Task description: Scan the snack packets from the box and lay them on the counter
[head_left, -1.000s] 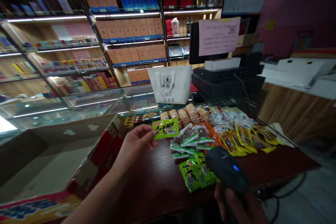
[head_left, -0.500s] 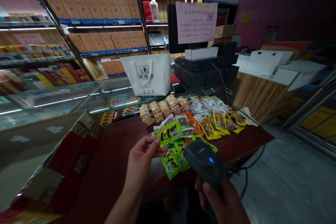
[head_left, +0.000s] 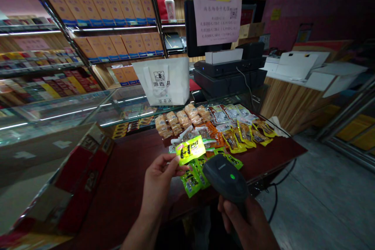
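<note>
The right hand (head_left: 249, 222) is running off the bottom edge, its fingers (head_left: 227, 213) hiding the scanner (head_left: 225, 177) grip. Print on the green packet (head_left: 190, 149), beyond the left fingertips (head_left: 175, 160), is blurring.

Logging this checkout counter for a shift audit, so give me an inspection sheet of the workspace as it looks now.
Surface: dark red wooden counter, glass display case behind.
Job's things: green snack packet pinched in left hand; black barcode scanner gripped by right hand, green light lit.
Clutter: rows of snack packets; red carton; white paper bag.
Fingers: both closed on their items.
Cables: black cable hangs off the counter edge.
Surroundings: stocked shelves, till.
</note>
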Demonstrator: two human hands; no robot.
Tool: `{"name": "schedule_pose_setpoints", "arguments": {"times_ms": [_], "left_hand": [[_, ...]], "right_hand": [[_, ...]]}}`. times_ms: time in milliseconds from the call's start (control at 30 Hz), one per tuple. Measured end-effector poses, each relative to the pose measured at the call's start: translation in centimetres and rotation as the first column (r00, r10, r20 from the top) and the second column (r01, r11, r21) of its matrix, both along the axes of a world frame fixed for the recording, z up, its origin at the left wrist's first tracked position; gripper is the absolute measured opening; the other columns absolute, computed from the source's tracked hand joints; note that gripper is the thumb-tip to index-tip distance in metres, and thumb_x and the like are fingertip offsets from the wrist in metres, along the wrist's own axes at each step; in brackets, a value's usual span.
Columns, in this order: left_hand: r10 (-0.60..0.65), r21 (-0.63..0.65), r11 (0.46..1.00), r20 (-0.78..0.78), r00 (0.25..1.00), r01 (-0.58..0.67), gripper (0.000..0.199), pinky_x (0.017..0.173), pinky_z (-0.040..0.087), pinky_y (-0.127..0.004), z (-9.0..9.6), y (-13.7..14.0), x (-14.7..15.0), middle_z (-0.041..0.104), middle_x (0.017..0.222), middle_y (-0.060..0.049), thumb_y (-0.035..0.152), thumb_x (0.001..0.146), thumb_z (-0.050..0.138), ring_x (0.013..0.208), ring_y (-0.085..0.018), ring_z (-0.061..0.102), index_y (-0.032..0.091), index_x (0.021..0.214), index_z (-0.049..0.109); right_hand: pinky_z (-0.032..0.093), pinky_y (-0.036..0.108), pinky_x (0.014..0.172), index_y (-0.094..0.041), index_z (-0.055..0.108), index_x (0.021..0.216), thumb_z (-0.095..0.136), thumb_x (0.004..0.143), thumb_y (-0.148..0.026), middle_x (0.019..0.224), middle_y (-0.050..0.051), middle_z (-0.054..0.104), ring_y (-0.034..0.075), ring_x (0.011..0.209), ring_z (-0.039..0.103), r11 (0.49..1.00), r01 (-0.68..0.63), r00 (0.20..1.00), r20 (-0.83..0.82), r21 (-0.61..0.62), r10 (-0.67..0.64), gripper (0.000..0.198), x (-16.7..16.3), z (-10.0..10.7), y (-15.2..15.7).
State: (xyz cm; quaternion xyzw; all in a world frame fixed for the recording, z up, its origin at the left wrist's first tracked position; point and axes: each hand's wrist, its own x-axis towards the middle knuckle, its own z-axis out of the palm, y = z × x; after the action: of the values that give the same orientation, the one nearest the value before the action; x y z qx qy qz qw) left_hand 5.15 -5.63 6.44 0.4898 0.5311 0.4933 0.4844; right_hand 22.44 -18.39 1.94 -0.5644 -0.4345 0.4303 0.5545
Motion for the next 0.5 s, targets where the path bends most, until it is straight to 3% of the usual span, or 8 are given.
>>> {"name": "schedule_pose_setpoints", "arguments": {"times_ms": [300, 500], "left_hand": [[-0.002, -0.023, 1.000, 0.003, 1.000, 0.002, 0.038, 0.058, 0.057, -0.027, -0.8, 0.6, -0.8, 0.072, 0.065, -0.002, 0.048, 0.065, 0.082, 0.056, -0.017, 0.070, 0.018, 0.083, 0.067], [-0.232, -0.086, 0.972, -0.170, 0.958, 0.220, 0.030, 0.044, 0.038, -0.021, -2.2, 3.3, -3.3, 0.057, 0.048, 0.004, 0.046, 0.068, 0.076, 0.041, -0.011, 0.048, 0.018, 0.080, 0.071]], "right_hand": [[0.043, 0.028, 0.057, -0.020, 0.064, 0.082, 0.051, 0.096, -0.063, 0.057, -0.002, 0.057, 0.016, 0.054, 0.054, 1.000, -0.001, 0.998, 0.058, 0.028, -0.001, 0.046, 2.4, -0.5, 0.0], [0.041, 0.028, 0.054, -0.021, 0.063, 0.081, 0.052, 0.094, -0.067, 0.054, -0.003, 0.056, 0.016, 0.054, 0.054, 0.980, 0.192, 0.981, 0.041, -0.052, -0.190, 0.049, 4.6, -0.2, -0.4]]}}
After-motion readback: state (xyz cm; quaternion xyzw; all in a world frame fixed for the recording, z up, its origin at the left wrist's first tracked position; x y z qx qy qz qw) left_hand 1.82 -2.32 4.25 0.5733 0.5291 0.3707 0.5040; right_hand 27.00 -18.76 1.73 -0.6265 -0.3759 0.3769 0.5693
